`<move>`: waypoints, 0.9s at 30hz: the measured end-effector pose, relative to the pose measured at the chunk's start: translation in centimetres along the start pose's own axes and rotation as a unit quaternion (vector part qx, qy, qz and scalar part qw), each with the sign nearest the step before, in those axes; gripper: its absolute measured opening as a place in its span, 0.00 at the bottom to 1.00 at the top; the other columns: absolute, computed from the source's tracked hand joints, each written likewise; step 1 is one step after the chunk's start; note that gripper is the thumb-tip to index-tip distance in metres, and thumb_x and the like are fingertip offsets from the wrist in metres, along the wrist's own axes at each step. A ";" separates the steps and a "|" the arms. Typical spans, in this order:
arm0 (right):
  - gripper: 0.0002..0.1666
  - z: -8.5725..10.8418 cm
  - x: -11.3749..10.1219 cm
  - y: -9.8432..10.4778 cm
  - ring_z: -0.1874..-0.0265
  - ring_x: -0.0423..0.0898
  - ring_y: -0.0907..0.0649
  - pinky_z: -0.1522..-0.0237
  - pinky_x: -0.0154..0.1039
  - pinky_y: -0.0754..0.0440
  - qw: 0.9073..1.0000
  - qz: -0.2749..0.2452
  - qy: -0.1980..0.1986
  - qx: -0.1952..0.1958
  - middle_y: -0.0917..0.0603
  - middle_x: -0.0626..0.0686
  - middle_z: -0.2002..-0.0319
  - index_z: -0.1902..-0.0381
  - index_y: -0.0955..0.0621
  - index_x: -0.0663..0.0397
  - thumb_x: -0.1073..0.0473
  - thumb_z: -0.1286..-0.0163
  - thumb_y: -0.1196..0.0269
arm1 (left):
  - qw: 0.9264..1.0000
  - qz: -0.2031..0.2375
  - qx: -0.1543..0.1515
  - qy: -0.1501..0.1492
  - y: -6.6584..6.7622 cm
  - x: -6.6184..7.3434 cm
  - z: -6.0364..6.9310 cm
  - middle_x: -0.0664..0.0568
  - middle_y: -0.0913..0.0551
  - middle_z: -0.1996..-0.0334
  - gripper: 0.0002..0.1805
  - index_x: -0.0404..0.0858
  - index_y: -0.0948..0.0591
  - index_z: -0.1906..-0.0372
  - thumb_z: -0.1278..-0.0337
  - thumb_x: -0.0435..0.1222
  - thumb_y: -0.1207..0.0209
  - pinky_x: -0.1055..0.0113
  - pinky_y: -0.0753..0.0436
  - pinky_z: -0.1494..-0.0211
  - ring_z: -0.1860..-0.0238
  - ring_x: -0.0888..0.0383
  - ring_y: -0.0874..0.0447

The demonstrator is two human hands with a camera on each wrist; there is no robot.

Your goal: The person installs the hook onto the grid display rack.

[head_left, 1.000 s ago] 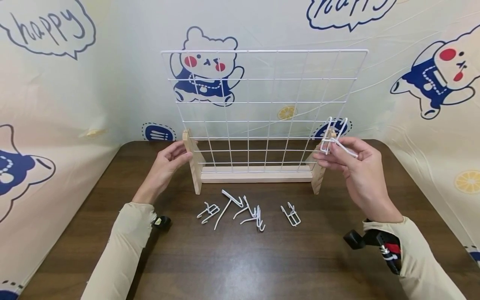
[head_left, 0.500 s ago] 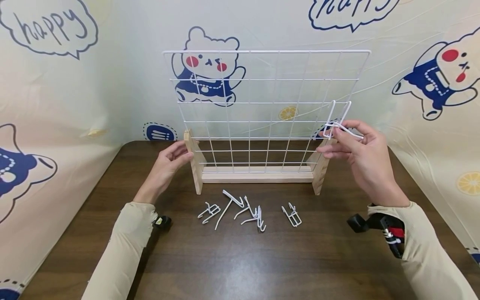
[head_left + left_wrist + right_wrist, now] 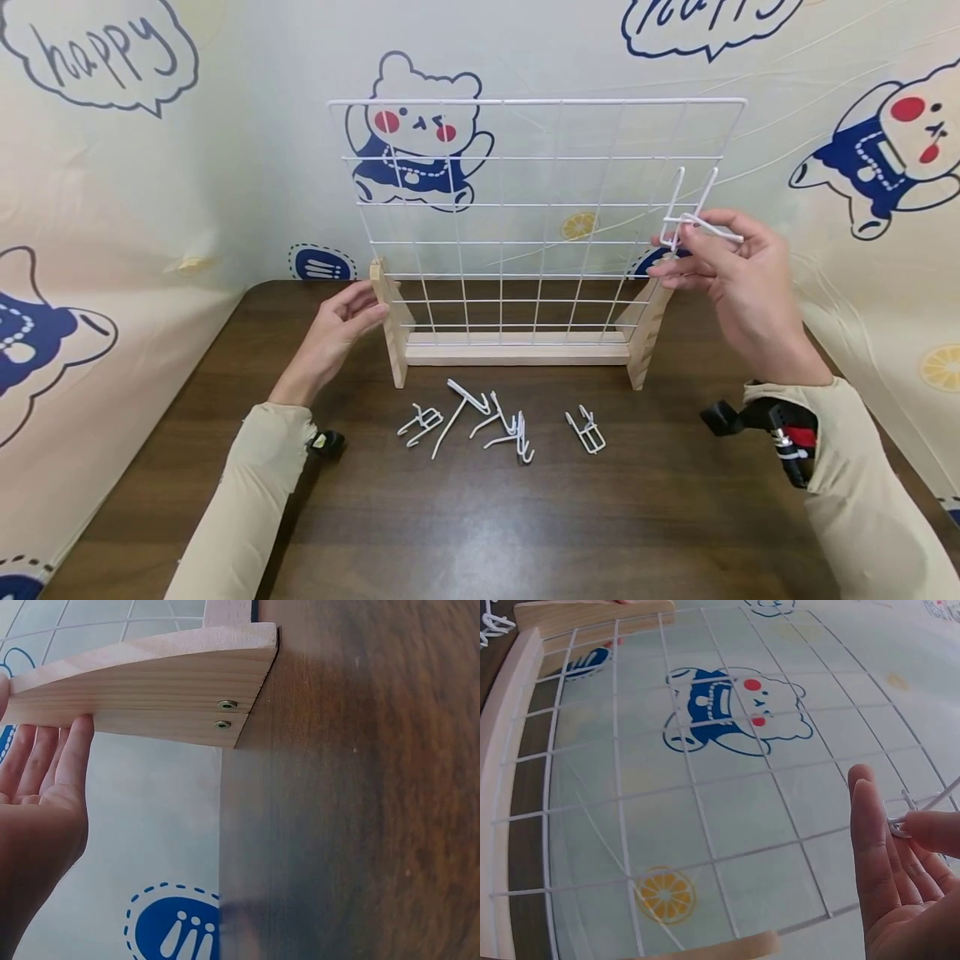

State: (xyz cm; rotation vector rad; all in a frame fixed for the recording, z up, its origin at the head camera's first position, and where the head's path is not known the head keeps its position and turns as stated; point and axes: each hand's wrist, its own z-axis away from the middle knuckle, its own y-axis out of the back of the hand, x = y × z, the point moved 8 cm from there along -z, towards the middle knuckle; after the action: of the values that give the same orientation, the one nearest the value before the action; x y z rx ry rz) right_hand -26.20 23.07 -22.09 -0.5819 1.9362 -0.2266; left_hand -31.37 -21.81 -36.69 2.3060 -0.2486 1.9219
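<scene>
A white wire grid panel (image 3: pixel 557 204) stands upright in a light wooden stand (image 3: pixel 517 356). My left hand (image 3: pixel 322 342) grips the stand's left side board (image 3: pixel 157 686), thumb on one face and fingers on the other. At the panel's right edge my right hand (image 3: pixel 753 296) pinches a white wire hook (image 3: pixel 712 227) between thumb and fingers. Its two prongs point up, in front of the grid in the head view; whether they touch the wires I cannot tell. In the right wrist view the fingers hide most of the hook.
Several white wire hooks (image 3: pixel 517 437) lie on the brown table (image 3: pixel 465 533) in front of the stand. One double-prong hook (image 3: pixel 585 431) lies apart at the right. A printed cloth (image 3: pixel 247 150) hangs behind and at both sides.
My right hand has risen with the hook along the panel's right side, from the wooden upright to the upper rows. The left hand keeps its place on the side board.
</scene>
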 end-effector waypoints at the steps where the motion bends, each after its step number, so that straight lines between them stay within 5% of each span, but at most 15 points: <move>1: 0.08 -0.2 -0.2 0.0 0.74 0.60 0.12 0.69 0.47 0.12 1.000 -0.002 0.003 0.001 0.14 0.70 0.61 0.53 0.24 0.73 0.75 0.29 0.43 | 1.000 0.000 -0.001 0.001 0.0 0.0 0.0 0.48 0.22 0.40 0.26 0.35 0.30 0.31 0.32 0.33 0.40 0.70 0.21 0.40 0.42 0.55 0.23; 13: 0.18 -1.8 -1.7 0.5 0.76 0.57 0.12 0.71 0.44 0.12 0.997 0.075 0.014 0.026 0.13 0.67 0.59 0.46 0.25 0.75 0.69 0.30 0.37 | 1.000 0.001 -0.002 0.000 0.1 -0.1 0.0 0.48 0.22 0.40 0.26 0.36 0.29 0.32 0.32 0.32 0.40 0.71 0.20 0.41 0.43 0.57 0.22; 27: 0.13 -1.3 0.1 1.6 0.79 0.53 0.12 0.75 0.39 0.13 0.996 0.080 -0.011 0.040 0.12 0.64 0.62 0.51 0.18 0.74 0.70 0.31 0.37 | 1.000 0.000 0.001 -0.004 0.1 -0.1 0.0 0.49 0.21 0.41 0.26 0.36 0.29 0.31 0.32 0.32 0.40 0.69 0.21 0.40 0.43 0.57 0.22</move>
State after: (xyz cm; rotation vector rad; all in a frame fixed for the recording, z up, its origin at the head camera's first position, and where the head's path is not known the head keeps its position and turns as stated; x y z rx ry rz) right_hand -27.89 24.27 -22.22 -0.3727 1.9327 -0.1940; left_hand -31.45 -21.86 -36.80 2.3156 -0.2470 1.9144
